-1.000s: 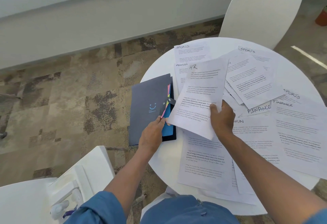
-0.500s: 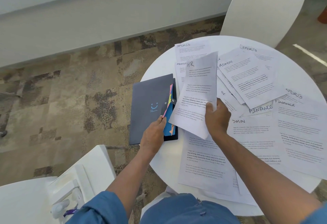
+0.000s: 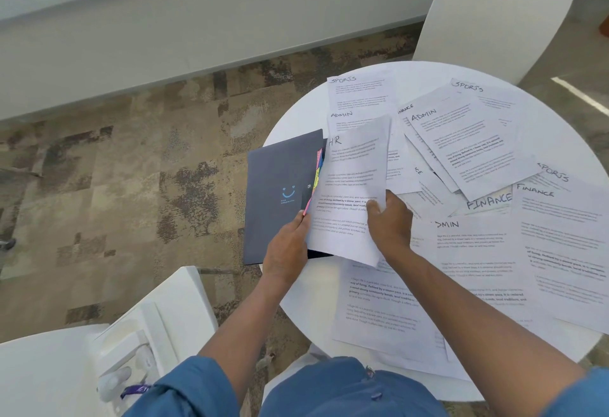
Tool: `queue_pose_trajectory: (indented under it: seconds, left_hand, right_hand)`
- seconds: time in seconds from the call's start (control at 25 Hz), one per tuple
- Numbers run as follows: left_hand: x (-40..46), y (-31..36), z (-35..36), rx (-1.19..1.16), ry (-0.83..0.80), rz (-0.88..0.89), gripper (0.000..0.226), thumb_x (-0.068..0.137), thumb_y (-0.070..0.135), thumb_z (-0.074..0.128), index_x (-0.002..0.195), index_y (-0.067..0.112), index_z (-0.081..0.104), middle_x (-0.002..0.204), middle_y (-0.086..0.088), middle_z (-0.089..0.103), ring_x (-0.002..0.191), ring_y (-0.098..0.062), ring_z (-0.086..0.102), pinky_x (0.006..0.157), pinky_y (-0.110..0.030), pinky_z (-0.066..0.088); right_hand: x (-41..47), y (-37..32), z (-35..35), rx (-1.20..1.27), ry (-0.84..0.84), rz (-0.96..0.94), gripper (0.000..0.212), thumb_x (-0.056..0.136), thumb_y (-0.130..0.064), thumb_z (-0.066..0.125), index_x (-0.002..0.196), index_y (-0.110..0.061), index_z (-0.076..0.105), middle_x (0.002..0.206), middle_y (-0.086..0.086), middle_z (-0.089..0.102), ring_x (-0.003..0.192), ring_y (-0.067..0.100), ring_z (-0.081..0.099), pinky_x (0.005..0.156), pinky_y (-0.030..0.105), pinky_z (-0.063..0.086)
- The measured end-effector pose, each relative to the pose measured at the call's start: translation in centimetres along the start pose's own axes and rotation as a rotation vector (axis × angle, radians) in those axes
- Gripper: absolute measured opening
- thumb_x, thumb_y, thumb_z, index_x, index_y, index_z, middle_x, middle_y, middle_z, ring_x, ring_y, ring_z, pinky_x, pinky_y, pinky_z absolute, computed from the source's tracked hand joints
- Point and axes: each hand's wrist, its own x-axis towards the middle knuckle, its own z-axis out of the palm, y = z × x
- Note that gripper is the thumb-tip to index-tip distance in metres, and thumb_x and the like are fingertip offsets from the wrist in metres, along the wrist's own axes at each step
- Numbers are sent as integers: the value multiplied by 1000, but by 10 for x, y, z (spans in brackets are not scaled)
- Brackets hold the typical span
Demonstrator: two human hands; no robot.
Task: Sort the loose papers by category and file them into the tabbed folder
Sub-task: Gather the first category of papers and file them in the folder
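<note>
A dark grey folder (image 3: pixel 280 182) with coloured tabs (image 3: pixel 317 172) along its right edge lies at the left rim of the round white table (image 3: pixel 300 294). My left hand (image 3: pixel 286 252) grips the folder's lower right edge, holding the cover lifted. My right hand (image 3: pixel 390 225) holds a white sheet headed HR (image 3: pixel 354 179), whose left edge sits against the tabs, partly inside the folder. Several loose sheets headed SPORTS (image 3: pixel 359 90), ADMIN (image 3: pixel 468 140) and FINANCE (image 3: pixel 560 215) lie spread over the table.
One white chair (image 3: pixel 501 11) stands behind the table, another white seat (image 3: pixel 108 344) at the lower left. Patterned carpet (image 3: pixel 131 186) covers the floor to the left. Papers overhang the table's near edge.
My right hand has carried the HR sheet left and down, from above the loose papers to the folder's tabbed edge. My left hand stays on the folder.
</note>
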Motion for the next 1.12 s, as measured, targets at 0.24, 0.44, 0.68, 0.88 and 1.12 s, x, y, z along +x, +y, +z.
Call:
queue_pose_trajectory:
  seconds: [0.24, 0.44, 0.68, 0.88, 1.12]
  left_hand:
    - [0, 3, -2, -65, 56, 39, 71, 86, -4, 48, 152, 18, 36, 158, -2, 37, 121, -29, 54, 88, -41, 52]
    - [8, 8, -4, -97, 81, 60, 68, 86, -5, 50, 150, 14, 39, 157, -4, 38, 120, -29, 56, 87, -41, 53]
    - [11, 5, 1, -96, 98, 134, 70, 81, -7, 53, 147, 14, 44, 153, -3, 45, 117, -29, 59, 84, -41, 57]
    - [11, 2, -1, -99, 112, 123, 70, 84, -6, 53, 149, 18, 42, 153, 1, 44, 112, -25, 61, 84, -37, 57]
    - [17, 2, -2, -110, 89, 101, 70, 86, -7, 51, 150, 17, 40, 154, 0, 42, 116, -25, 60, 86, -41, 57]
  right_hand:
    - [21, -8, 22, 7, -120, 30, 24, 94, -20, 57, 116, -12, 65, 115, 6, 70, 107, 29, 61, 85, 28, 44]
    - [33, -15, 46, -42, -210, 37, 24, 94, -20, 57, 114, -10, 65, 115, 10, 69, 108, 31, 60, 80, 26, 40]
    - [50, -29, 77, -151, -353, 47, 27, 92, -26, 60, 106, -3, 61, 108, 15, 64, 99, 33, 59, 73, 30, 40]
    - [55, -37, 87, -112, -492, 86, 19, 94, -26, 57, 99, -9, 63, 91, 7, 64, 86, 27, 63, 71, 32, 51]
    - [41, -32, 94, -65, -345, 25, 9, 95, -17, 53, 90, -14, 60, 84, -2, 60, 81, 22, 56, 60, 25, 36]
